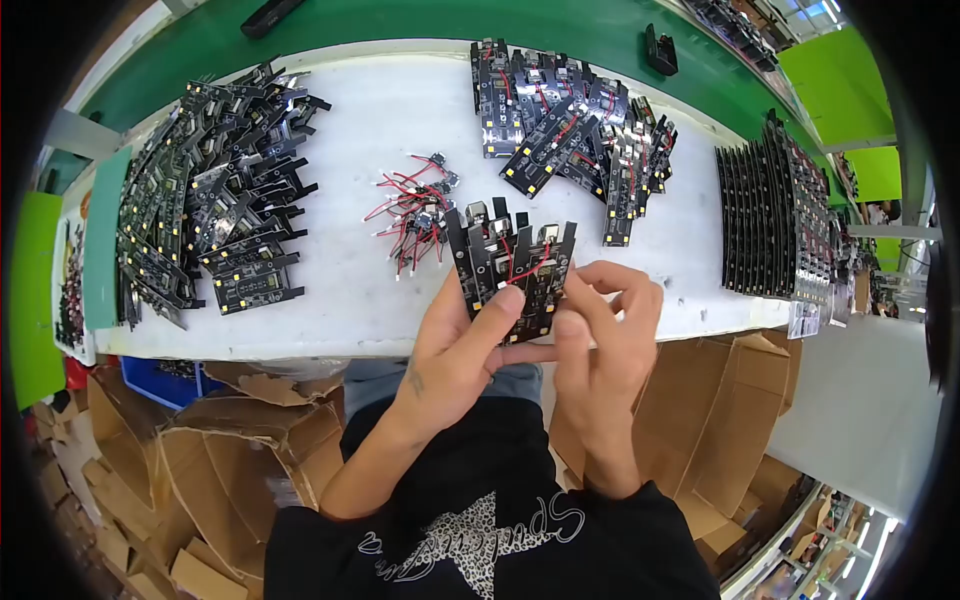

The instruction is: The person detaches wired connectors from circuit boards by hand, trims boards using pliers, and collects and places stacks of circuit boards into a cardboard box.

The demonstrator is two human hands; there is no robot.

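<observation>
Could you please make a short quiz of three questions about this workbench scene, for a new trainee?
1. True or false: both hands hold the black circuit board with red wires.
2. Which lies nearest the held board: A) the loose red-wired parts, B) the upright row of boards at the right, C) the cardboard boxes?
3. Which colour is the worktop?

Key:
1. True. The left hand and right hand grip the circuit board together.
2. A. The red-wired parts lie just beside it; the upright row and boxes are farther away.
3. White.
</observation>
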